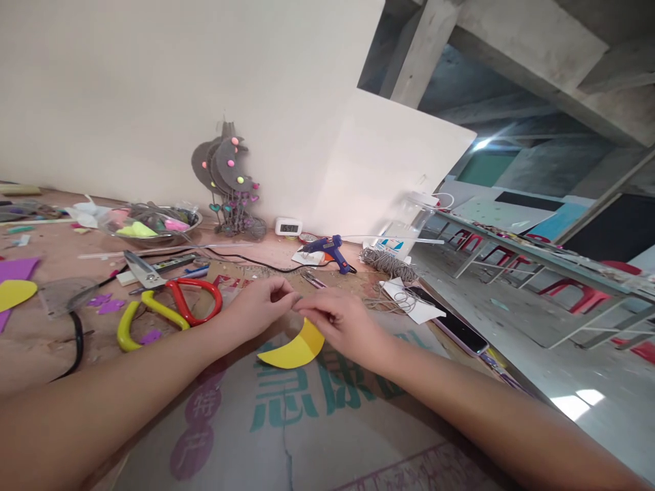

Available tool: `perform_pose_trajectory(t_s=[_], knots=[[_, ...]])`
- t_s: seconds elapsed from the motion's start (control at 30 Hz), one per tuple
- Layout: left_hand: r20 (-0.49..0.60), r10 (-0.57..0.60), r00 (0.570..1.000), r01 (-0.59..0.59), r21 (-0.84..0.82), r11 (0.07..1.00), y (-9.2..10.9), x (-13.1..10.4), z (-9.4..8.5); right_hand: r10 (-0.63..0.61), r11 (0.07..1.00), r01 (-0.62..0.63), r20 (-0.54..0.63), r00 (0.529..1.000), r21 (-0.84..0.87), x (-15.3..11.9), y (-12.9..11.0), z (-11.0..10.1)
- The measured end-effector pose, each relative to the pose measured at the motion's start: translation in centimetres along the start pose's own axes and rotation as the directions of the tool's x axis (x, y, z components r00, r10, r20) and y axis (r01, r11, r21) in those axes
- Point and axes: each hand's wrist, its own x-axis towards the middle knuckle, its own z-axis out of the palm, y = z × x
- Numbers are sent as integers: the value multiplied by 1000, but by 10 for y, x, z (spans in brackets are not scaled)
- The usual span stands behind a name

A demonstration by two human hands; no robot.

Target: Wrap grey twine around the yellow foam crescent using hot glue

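Note:
My left hand (273,300) and my right hand (345,324) meet fingertip to fingertip above the cardboard (215,436). Both are closed in a pinch. Something small and greyish shows between the fingertips, too small to name. Just below them is a yellow crescent-shaped cutout (291,351), its upper right end partly covered by my right hand; whether the fingers touch it I cannot tell. Left of my left hand lie scissors (171,303) with one red and one yellow handle loop. A blue glue gun (327,252) rests beyond my hands.
Grey crescent ornaments (225,167) hang on the wall. Along the back are a bowl of scraps (153,221), a small digital clock (288,227) and a bundle of grey cord (389,264). A phone (455,324) lies at the right edge; purple sheet (15,273) at the left.

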Motion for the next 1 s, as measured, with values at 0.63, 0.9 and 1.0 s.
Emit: perform_pose_trajectory(t_s=[0.63,0.9,1.0], knots=[[18,-64,998,63,53,997,-2,1,-2,234,958,-210,-109,966,197,-5,37,-8],[64,-44,997,45,-4,999,2,-1,-2,272,954,-256,-93,958,155,-3,38,-6],[83,-50,995,51,-14,999,5,-2,-2,259,956,-240,-99,961,168,-3,37,-5]])
